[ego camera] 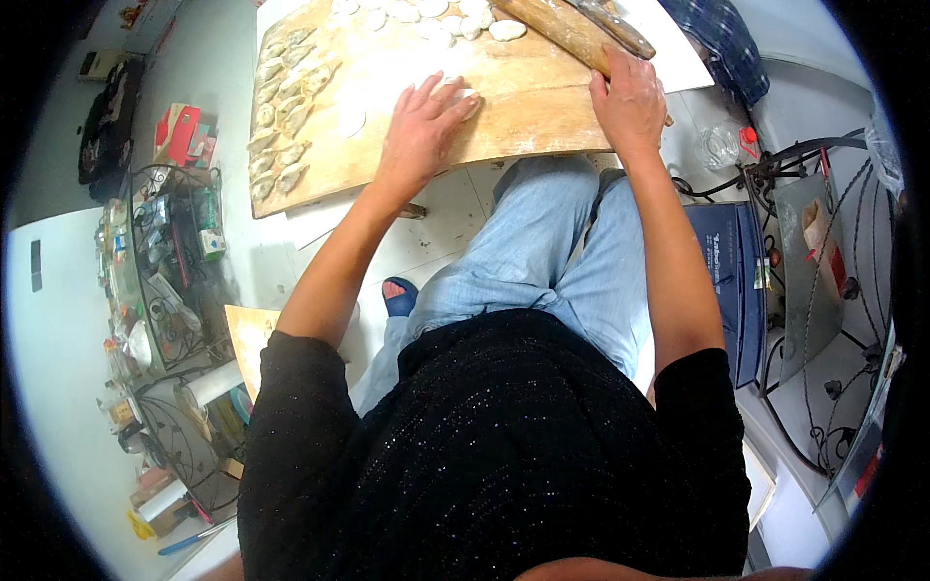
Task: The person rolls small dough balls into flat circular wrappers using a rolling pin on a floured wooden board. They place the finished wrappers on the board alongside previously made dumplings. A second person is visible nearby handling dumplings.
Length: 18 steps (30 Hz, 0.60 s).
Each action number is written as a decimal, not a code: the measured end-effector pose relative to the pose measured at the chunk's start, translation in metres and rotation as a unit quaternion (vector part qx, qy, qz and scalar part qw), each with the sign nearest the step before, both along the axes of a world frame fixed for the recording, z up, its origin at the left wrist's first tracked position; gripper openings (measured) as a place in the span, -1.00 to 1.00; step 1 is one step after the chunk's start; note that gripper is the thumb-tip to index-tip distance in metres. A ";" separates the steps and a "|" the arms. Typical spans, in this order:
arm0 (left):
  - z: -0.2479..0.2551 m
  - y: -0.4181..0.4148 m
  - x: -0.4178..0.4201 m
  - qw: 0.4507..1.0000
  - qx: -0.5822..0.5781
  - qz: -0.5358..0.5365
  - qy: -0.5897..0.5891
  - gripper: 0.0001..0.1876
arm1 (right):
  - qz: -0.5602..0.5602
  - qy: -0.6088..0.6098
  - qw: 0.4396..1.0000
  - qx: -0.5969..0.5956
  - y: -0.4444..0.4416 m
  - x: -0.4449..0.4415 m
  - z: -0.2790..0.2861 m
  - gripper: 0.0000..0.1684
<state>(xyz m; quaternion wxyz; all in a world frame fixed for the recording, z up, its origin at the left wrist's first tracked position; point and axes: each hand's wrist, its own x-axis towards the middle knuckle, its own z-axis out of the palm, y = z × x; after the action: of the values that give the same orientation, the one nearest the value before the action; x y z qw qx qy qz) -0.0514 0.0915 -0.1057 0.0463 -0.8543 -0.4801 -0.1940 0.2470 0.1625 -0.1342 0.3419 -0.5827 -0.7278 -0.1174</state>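
The fingers of my left hand (421, 131) lie over a small white dough piece (471, 105) on a wooden board (534, 127), partly hiding it. My right hand (631, 105) is closed around the near end of a wooden rolling pin (556, 33), which slants away across the board's right side. A knife with a riveted wooden handle (639, 45) lies alongside the pin. Left of my left hand sits a flat round dough wrapper (352, 121). Filled dumplings (294, 116) stand in rows along the board's left edge, and several dough pieces (507, 30) are grouped at the far side.
The board's near edge passes just above my knees (552, 181). Left of me stands a cluttered metal rack (174, 276). On the right are a clear plastic bottle with a red cap (719, 147), a dark blue box (719, 290) and a wrought-iron rack (806, 167).
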 end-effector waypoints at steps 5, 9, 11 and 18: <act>0.002 -0.008 -0.023 0.999 0.003 0.036 0.005 -0.55 | -0.006 -0.010 1.000 -0.006 0.000 0.000 0.000 -0.52; 0.006 -0.019 -0.035 0.999 0.002 0.045 -0.008 -0.56 | -0.006 -0.014 1.000 -0.010 0.000 0.001 0.000 -0.50; 0.006 -0.022 -0.044 0.998 0.009 0.057 -0.001 -0.57 | -0.006 -0.018 1.000 -0.019 0.001 0.001 0.000 -0.50; 0.001 -0.022 -0.054 0.988 0.037 0.147 -0.029 -0.48 | -0.005 -0.006 1.000 -0.024 -0.001 0.001 0.002 -0.52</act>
<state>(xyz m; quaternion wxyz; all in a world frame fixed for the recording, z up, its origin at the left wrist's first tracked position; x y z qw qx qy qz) -0.1057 0.0695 -0.1047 0.0921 -0.7659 -0.5941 -0.2277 0.2478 0.1615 -0.1325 0.3229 -0.5937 -0.7296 -0.1045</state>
